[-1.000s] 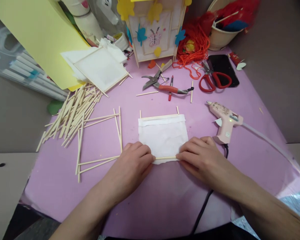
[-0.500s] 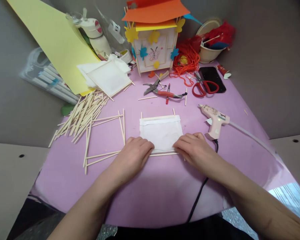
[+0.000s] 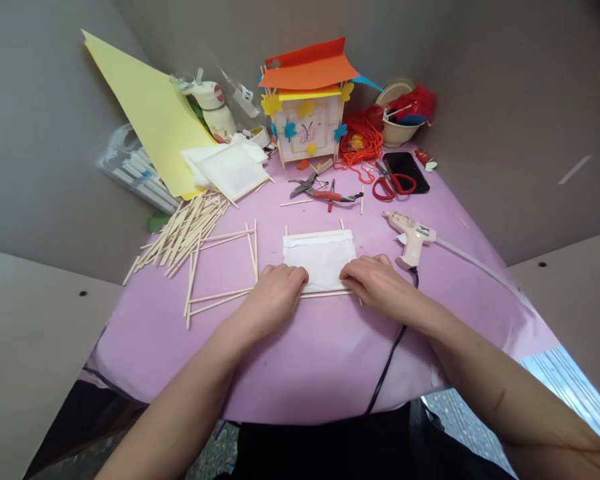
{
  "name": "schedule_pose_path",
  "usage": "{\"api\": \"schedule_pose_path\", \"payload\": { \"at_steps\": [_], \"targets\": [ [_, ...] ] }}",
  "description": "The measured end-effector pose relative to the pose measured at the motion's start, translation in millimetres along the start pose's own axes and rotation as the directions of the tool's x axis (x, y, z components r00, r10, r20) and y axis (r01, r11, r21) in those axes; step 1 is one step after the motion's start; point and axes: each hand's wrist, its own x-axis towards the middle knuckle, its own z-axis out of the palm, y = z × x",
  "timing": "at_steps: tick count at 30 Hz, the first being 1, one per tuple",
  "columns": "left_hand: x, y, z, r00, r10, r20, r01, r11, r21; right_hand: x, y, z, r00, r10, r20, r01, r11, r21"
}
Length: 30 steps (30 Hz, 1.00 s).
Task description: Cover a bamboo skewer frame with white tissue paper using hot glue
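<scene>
My left hand (image 3: 277,292) and my right hand (image 3: 373,281) press on either end of a thin wooden stick (image 3: 325,293) along the lower edge of a white paper sheet (image 3: 320,259). The sheet lies on a rectangle of sticks, its far edge folded over a matching stick (image 3: 317,234). My fingertips hold the lower stick down against the paper. Left of my left hand lies an open frame of loose sticks (image 3: 220,270). A pink hot glue gun (image 3: 413,237) rests beyond my right hand.
A pile of wooden sticks (image 3: 183,233) lies at left on the lilac mat (image 3: 325,373). Beyond are pruning shears (image 3: 313,193), red scissors (image 3: 391,187), a phone (image 3: 405,171), orange yarn (image 3: 359,143), and a paper-panelled house (image 3: 307,127). The glue gun's black cord (image 3: 393,357) hangs over the front edge.
The view has tilted up and back, so everything looks smaller and more of the walls shows. My hands stay on the lower stick, and the paper barely shows below it now.
</scene>
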Motion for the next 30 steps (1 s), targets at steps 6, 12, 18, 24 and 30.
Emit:
{"api": "schedule_pose_path", "payload": {
  "at_steps": [6, 12, 18, 24, 30],
  "targets": [
    [-3, 2, -5.1, 0.999, -0.011, 0.043, 0.014, 0.997, -0.071, -5, 0, 0, 0.999, -0.029, -0.038, 0.026, 0.997, -0.067],
    [5, -1, -5.8, 0.997, 0.073, -0.025, -0.074, 0.996, -0.058, 6, 3, 5, 0.972, -0.211, -0.107, 0.192, 0.968, -0.161],
    [8, -3, -3.6, 0.996, 0.076, 0.038, -0.073, 0.995, -0.075, 6, 0, 7, 0.972, -0.224, -0.069, 0.216, 0.97, -0.115],
    [11, -4, 2.9, 0.996, 0.088, -0.025, -0.091, 0.989, -0.113, 8, 3, 9, 0.978, -0.183, -0.096, 0.172, 0.978, -0.119],
    [19, -8, 10.4, 0.989, 0.146, -0.032, -0.149, 0.979, -0.142, 14, 4, 11, 0.981, -0.186, -0.049, 0.18, 0.977, -0.113]
  ]
}}
